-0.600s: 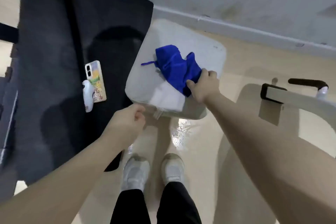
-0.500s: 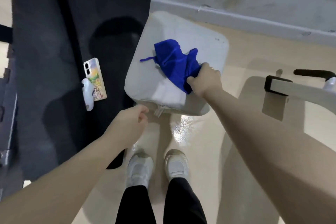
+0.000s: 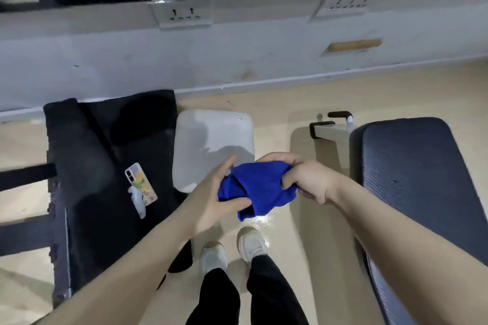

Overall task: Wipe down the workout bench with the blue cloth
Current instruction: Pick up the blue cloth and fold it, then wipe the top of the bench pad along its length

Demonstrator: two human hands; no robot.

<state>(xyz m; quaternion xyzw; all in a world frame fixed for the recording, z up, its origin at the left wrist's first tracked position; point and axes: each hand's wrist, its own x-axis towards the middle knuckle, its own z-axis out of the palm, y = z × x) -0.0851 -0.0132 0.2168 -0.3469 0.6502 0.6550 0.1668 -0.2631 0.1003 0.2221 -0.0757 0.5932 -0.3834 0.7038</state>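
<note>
Blue cloth, count 1: bunched, held in the air between both hands, above the floor and the near edge of the pale grey pad; lowest fold hanging just above the shoes; not touching any bench surface

Right hand: fingers curled over the top of the cloth, thumb pinching it from the near side; firm grip on the cloth's right part

Left hand: fingers mostly straight, reaching along the far-left side of the cloth; thumb pressed against its underside; cloth nipped between thumb and palm

Pale grey pad, count 1: rounded-square, between the black mat and the dark bench; near-right corner hidden behind the hands and cloth

Dark workout bench, count 1: ribbed navy padding, at the right, well apart from the cloth; white frame bar with black end caps projecting from its far-left corner

Black mat, count 1: on the floor at left; phone, count 1, patterned case, lying near the mat's right edge; small white object, count 1, touching the phone's near end, kind cannot be told

Shoes, count 2: left shoe, right shoe, pale, on the floor below the cloth; black trousers above them

Wall sockets, count 2: one, another further right; mirror edge above them
</note>
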